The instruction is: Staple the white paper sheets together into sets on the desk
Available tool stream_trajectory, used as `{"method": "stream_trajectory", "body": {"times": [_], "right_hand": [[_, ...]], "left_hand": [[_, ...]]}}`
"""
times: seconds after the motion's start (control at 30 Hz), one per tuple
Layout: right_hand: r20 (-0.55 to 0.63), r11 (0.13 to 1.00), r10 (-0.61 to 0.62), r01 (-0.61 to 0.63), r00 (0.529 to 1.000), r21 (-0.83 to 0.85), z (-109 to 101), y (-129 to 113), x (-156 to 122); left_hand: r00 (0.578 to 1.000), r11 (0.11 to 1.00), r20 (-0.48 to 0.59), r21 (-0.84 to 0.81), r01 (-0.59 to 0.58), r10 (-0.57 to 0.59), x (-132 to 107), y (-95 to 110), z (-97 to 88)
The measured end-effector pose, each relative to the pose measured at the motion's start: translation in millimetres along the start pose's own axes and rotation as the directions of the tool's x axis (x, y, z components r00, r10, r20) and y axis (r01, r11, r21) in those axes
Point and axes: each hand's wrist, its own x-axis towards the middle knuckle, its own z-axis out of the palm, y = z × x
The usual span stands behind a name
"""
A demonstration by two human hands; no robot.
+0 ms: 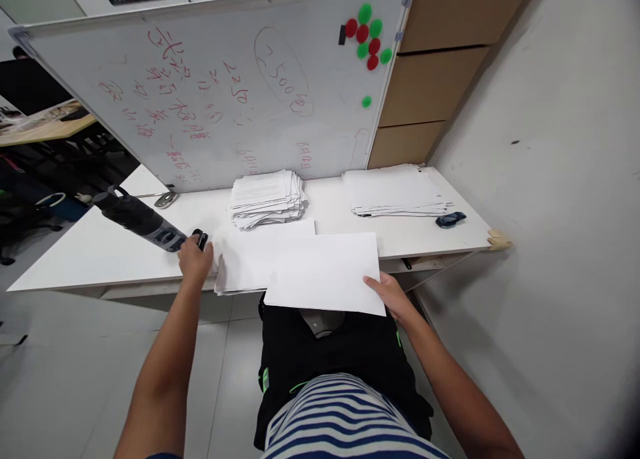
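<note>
My right hand pinches the right edge of a white paper sheet, thumb on top. The sheet reaches over the table's front edge above my lap and overlaps other white sheets lying on the table. At the left, my left hand is closed around a small black stapler, partly hidden by the fingers. Just beyond that hand stands a dark bottle with a carrying loop. Behind the loose sheets lies a thick pile of printed papers.
A second paper stack lies at the right rear, near a dark crumpled packet. A computer mouse sits by the whiteboard, which stands along the back of the white table. Cardboard boxes and a wall flank the right.
</note>
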Motion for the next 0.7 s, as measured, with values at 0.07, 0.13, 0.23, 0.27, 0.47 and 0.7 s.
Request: {"method": "stream_trajectory", "body": {"times": [0.07,0.13,0.23,0.27,0.47,0.7], "right_hand": [[-0.018,0.999,0.029,-0.028,0.999,0.038,-3.2,4.4,-8.6],[-0.043,0.996,0.051,-0.048,0.998,0.070,-4.3,7.4,-16.6],[-0.063,0.991,0.082,-0.075,0.995,0.107,-3.4,9.0,-26.4],[-0.061,0.990,0.090,-0.083,0.994,0.116,-2.9,8.8,-28.9],[-0.020,0.986,0.090,-0.087,0.996,0.141,-3.2,0.3,-31.1],[-0.050,0.985,0.074,-0.065,0.996,0.159,-6.4,-17.0,-23.1]], "left_hand": [[0.996,0.982,-0.023,0.170,0.087,-0.085,19.2,-9.4,-0.8],[0.979,0.948,-0.013,0.248,0.201,-0.204,30.6,-17.7,0.9],[0.963,0.924,0.010,0.283,0.257,-0.271,33.6,-26.6,4.1],[0.967,0.930,0.027,0.281,0.236,-0.253,31.4,-27.7,4.1],[0.955,0.992,0.282,0.066,-0.112,0.089,-7.5,-2.6,-12.9],[0.728,0.926,0.593,-0.086,-0.368,0.344,-65.6,65.2,-12.3]]}}
